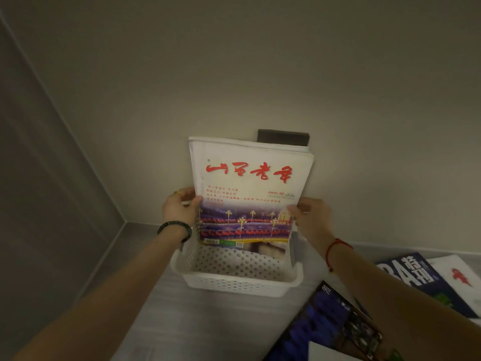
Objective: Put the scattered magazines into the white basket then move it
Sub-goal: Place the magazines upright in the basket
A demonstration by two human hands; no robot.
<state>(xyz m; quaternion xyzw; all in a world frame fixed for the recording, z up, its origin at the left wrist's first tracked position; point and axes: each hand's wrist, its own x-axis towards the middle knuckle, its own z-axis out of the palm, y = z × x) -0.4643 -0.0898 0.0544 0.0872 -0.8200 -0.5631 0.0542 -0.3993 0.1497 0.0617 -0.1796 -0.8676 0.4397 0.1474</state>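
A white perforated basket [234, 284] stands on the grey counter against the wall. A stack of magazines [250, 183] stands upright in it, leaning on the wall; the front one has a white cover with red characters and a purple picture. My left hand [179, 208] grips the stack's left edge, thumb on the front cover. My right hand [311, 217] grips its right edge. Loose on the counter at the right lie a dark blue magazine [413, 272], a white magazine with a red mark [460, 277] and a dark magazine [335, 327] near my right forearm.
A dark rectangular plate [282, 136] is fixed to the wall behind the stack. A grey side wall [52, 178] closes the corner to the left of the basket. A white sheet corner [328, 351] shows at the bottom edge.
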